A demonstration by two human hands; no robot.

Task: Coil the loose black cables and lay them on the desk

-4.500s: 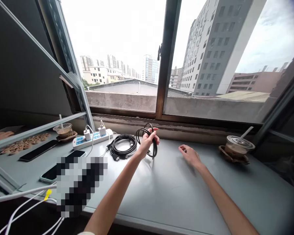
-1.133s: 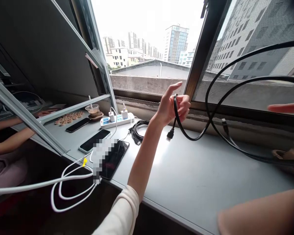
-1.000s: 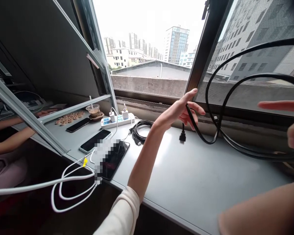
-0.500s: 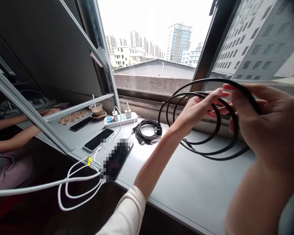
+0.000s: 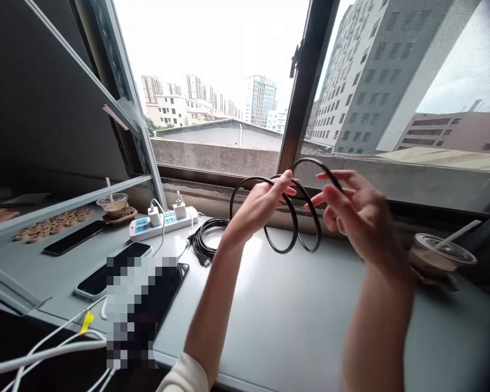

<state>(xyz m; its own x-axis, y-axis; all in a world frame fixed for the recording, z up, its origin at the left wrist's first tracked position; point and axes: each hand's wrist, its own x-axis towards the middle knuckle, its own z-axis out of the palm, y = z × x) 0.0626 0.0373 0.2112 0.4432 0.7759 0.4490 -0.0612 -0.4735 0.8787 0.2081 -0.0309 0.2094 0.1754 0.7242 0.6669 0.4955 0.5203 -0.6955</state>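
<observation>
Loops pulled smaller than half a second ago: black cable (image 5: 281, 252) now hangs in tight coils above the surface (image 5: 294, 321), near its far edge. Left hand (image 5: 258, 206) fingers pinch the coil tops. Right hand (image 5: 361, 215) fingers are spread, with a loop across them. Second coiled cable (image 5: 206, 239) lies beside the power strip (image 5: 163, 223).

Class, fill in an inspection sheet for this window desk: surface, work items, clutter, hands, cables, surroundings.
Surface: grey desk, under the window.
Job's things: black cable, in loops, held above the desk.
Clutter: phones, cups, power strip.
Hands: left hand pinches the cable; right hand, spread open, touches a loop.
Cables: black coil lying on the desk; white leads off the near left edge.
Surroundings: window frame, buildings outside.
</observation>
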